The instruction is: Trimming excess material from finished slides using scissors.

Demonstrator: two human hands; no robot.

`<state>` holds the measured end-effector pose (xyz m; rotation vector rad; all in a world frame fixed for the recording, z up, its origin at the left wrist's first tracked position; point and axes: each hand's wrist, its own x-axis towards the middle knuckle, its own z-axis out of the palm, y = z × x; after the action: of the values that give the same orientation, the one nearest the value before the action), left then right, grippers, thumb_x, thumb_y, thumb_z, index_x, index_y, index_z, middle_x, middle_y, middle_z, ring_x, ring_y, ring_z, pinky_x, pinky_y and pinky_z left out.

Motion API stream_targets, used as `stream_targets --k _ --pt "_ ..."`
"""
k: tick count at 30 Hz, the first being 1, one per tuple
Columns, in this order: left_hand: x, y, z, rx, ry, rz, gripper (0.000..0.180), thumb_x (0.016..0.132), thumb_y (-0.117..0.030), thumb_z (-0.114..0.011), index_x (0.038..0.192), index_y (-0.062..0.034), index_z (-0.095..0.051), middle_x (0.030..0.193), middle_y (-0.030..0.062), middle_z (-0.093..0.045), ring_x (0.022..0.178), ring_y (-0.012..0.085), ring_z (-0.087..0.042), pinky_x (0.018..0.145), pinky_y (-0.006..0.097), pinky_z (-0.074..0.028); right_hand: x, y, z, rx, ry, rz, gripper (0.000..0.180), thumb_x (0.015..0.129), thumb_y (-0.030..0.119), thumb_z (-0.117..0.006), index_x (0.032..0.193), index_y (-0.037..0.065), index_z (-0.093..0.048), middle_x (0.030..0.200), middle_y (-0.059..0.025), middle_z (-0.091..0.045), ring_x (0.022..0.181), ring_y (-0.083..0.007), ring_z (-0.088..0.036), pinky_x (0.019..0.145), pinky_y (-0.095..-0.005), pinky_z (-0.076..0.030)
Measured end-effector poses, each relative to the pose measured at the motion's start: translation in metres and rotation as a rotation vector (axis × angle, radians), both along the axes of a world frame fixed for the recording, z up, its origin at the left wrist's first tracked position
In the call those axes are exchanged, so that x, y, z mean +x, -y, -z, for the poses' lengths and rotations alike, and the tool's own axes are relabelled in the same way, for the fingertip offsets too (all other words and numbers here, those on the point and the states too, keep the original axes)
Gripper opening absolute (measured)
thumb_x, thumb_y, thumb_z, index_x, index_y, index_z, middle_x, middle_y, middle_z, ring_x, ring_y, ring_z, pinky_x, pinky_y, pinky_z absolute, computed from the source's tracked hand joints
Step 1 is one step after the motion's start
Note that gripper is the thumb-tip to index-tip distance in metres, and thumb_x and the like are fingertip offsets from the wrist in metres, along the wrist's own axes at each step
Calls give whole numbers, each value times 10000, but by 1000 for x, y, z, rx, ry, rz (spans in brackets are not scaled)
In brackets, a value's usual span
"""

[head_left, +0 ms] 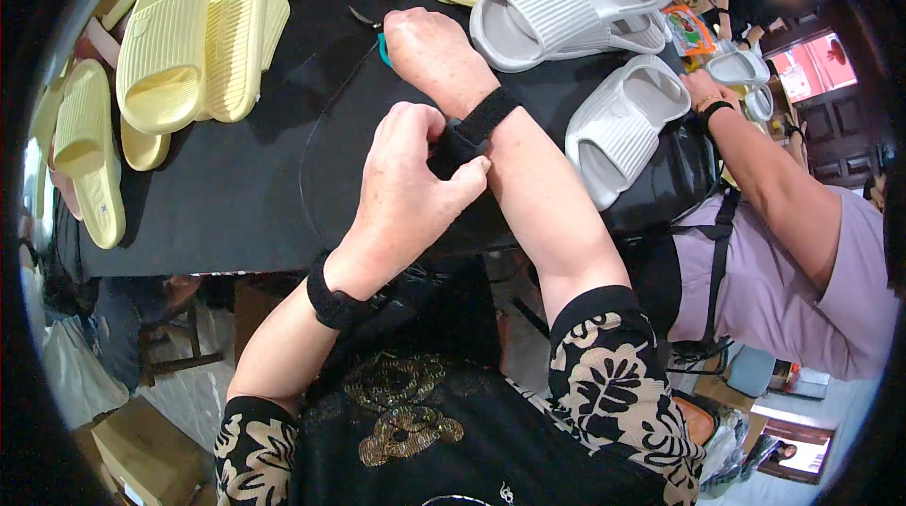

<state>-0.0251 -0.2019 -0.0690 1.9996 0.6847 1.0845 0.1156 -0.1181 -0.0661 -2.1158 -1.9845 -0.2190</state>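
Note:
My right hand (439, 58) is closed in a fist over the black table, around a small tool with a teal handle (384, 50). A curved metal tip (362, 19) shows just beyond the fist; most of the tool is hidden in the palm. My left hand (406, 190) reaches across to the right wrist, its thumb and fingers curled about the black wrist device (462, 140) there. A black strap (335, 298) circles my left wrist too. Nearest to the right hand lies a pair of grey slippers (543, 15), with a single grey slipper (628, 124) beside my forearm.
Yellow slippers (162, 58) pile up at the left and along the far side of the black table (226, 204). A thin thread curves over the cloth. At the right, a co-worker's arm (769, 166) reaches toward other slippers. A cardboard box (151, 449) stands on the floor, lower left.

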Motion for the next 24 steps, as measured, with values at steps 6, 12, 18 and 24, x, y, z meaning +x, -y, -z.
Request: stream_targets --k 6,12,18,24 --pt "3 7 -1 73 17 3 370 625 -92 -757 841 -9 -470 797 84 -474 690 189 -470 623 296 -435 -1 0 -3 -41 19 24 160 798 84 -544 840 5 -677 849 -204 -669 832 -317 -673 690 -391 -558" --pt "6 15 -4 114 12 12 373 609 -76 -750 832 -5 -460 799 112 -469 716 239 -482 634 324 -437 3 3 1 -56 38 9 166 798 92 -547 840 -2 -677 852 -215 -664 835 -334 -666 718 -398 -551" --pt "5 18 -3 124 -3 23 376 600 -74 -741 849 5 -470 822 138 -489 768 305 -502 686 379 -441 1 5 -1 -73 36 32 179 806 92 -544 864 -15 -675 916 -230 -647 885 -338 -646 744 -393 -546" --pt "6 13 1 124 28 20 363 621 -72 -749 841 -1 -468 808 114 -481 708 231 -495 624 318 -451 1 6 -1 -84 58 29 189 803 87 -545 895 -24 -667 954 -236 -635 906 -342 -638 742 -400 -546"
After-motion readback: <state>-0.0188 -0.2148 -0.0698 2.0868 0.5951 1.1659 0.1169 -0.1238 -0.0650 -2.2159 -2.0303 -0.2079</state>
